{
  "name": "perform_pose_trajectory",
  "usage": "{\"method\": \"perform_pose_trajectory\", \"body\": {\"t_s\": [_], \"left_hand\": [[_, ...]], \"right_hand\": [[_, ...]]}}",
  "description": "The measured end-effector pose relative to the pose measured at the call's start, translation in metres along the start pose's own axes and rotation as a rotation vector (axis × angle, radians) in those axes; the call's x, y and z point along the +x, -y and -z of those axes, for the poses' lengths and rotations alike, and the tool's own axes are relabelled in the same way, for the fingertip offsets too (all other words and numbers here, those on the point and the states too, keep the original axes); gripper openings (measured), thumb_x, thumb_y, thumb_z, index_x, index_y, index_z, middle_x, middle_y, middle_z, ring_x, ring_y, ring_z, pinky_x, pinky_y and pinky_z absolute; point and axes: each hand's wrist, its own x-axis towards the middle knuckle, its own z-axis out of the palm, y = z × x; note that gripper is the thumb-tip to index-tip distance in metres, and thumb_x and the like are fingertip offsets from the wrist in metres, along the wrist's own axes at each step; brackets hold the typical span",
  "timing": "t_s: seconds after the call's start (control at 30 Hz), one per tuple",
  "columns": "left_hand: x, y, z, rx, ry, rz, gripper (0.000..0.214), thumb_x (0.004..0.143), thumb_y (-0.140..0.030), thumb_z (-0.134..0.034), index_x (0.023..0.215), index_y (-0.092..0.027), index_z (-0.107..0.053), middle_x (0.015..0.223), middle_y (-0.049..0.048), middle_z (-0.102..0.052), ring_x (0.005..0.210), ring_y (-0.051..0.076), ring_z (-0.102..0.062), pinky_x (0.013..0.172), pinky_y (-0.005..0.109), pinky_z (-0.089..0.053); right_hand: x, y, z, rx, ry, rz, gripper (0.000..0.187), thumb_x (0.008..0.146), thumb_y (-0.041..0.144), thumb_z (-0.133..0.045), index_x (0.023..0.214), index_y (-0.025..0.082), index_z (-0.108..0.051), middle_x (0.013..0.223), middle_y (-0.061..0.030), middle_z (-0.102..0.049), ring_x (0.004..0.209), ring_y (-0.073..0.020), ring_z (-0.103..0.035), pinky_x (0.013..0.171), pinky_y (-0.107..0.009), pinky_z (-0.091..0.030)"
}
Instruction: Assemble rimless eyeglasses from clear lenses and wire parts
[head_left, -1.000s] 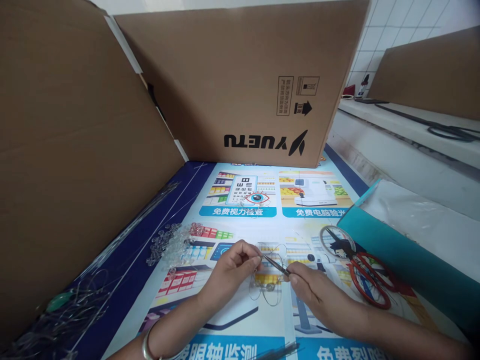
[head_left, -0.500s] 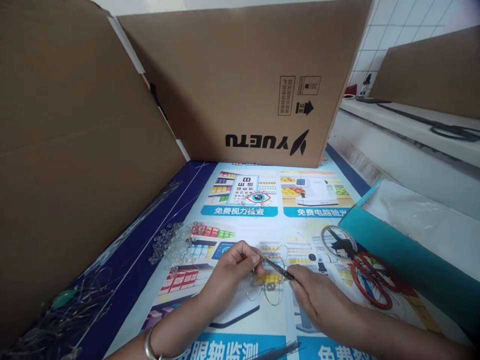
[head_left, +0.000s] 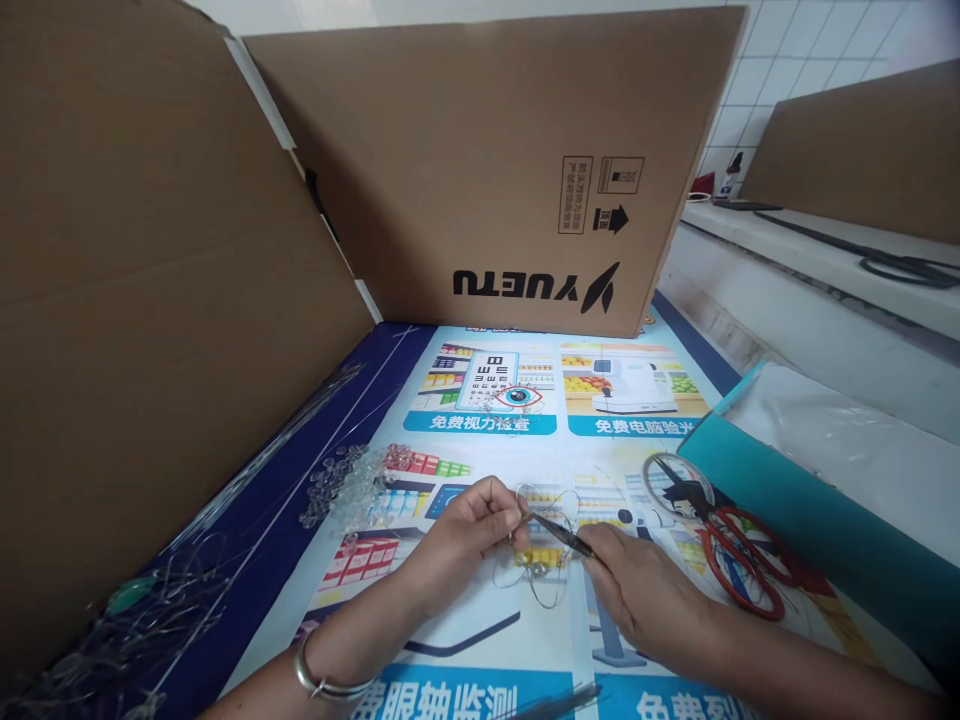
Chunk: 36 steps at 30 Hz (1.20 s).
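Note:
My left hand (head_left: 480,525) is closed, thumb and forefinger pinching part of a thin looped wire piece (head_left: 555,598). Its flower-like loops hang between the two hands, with small clear beads near the middle. Wrapped around the handles of dark needle-nose pliers (head_left: 559,534), my right hand (head_left: 641,585) brings their tips to the wire beside my left fingertips. The exact spot the jaws touch is too small to make out. Left of my hands lies a pile of clear beads (head_left: 352,490).
Red-handled scissors (head_left: 742,560) lie on a roll of tape (head_left: 652,490) at right, beside a teal box (head_left: 795,500). Cut wires (head_left: 555,702) lie in front. Tangled wire (head_left: 172,610) sits at left. Cardboard panels (head_left: 487,150) stand behind and left.
The pliers have tilted slightly and the wire loops have shifted a little. Both hands keep their grip in nearly the same place.

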Motion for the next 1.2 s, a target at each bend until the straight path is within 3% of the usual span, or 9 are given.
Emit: {"method": "perform_pose_trajectory", "body": {"t_s": [0.2, 0.47, 0.9, 1.03, 1.2], "left_hand": [[0.002, -0.001, 0.001, 0.03, 0.003, -0.038, 0.016, 0.074, -0.02, -0.066, 0.081, -0.017, -0.052, 0.082, 0.001, -0.055, 0.069, 0.012, -0.055, 0.063, 0.025, -0.04], [0.001, -0.001, -0.001, 0.21, -0.116, -0.086, 0.012, 0.072, -0.015, -0.067, 0.076, -0.015, -0.055, 0.08, 0.0011, -0.058, 0.071, 0.011, -0.052, 0.065, 0.023, -0.041], [0.002, 0.001, 0.003, 0.139, -0.117, -0.071, 0.015, 0.071, -0.019, -0.069, 0.079, -0.014, -0.057, 0.073, 0.0017, -0.063, 0.063, 0.011, -0.057, 0.062, 0.024, -0.043], [0.007, -0.001, 0.01, 0.115, -0.2, -0.142, 0.016, 0.07, -0.02, -0.069, 0.077, -0.015, -0.055, 0.074, 0.0008, -0.062, 0.062, 0.012, -0.059, 0.063, 0.025, -0.043], [0.005, -0.004, 0.007, 0.151, -0.17, -0.138, 0.017, 0.069, -0.02, -0.07, 0.076, -0.016, -0.055, 0.081, 0.0011, -0.06, 0.066, 0.012, -0.059, 0.066, 0.026, -0.044]], "right_hand": [[0.001, -0.003, 0.006, 0.115, -0.002, -0.01, 0.027, 0.091, 0.03, -0.027, 0.105, 0.017, -0.047, 0.088, -0.0076, -0.06, 0.078, -0.0205, -0.055, 0.065, -0.03, -0.038], [0.002, -0.003, 0.009, 0.146, 0.019, -0.003, 0.027, 0.091, 0.029, -0.029, 0.104, 0.017, -0.049, 0.088, -0.0086, -0.06, 0.08, -0.0205, -0.056, 0.067, -0.03, -0.039], [0.002, -0.006, 0.008, 0.04, 0.039, 0.076, 0.023, 0.091, 0.026, -0.03, 0.103, 0.017, -0.048, 0.089, -0.0077, -0.059, 0.077, -0.0193, -0.055, 0.066, -0.029, -0.039], [0.001, 0.001, 0.008, -0.087, 0.074, 0.127, 0.024, 0.088, 0.026, -0.034, 0.104, 0.019, -0.05, 0.091, -0.0081, -0.059, 0.078, -0.022, -0.055, 0.065, -0.031, -0.038], [0.0, -0.004, 0.007, 0.042, 0.003, 0.059, 0.023, 0.089, 0.025, -0.032, 0.103, 0.018, -0.049, 0.089, -0.0075, -0.058, 0.076, -0.0205, -0.054, 0.064, -0.031, -0.039]]}}
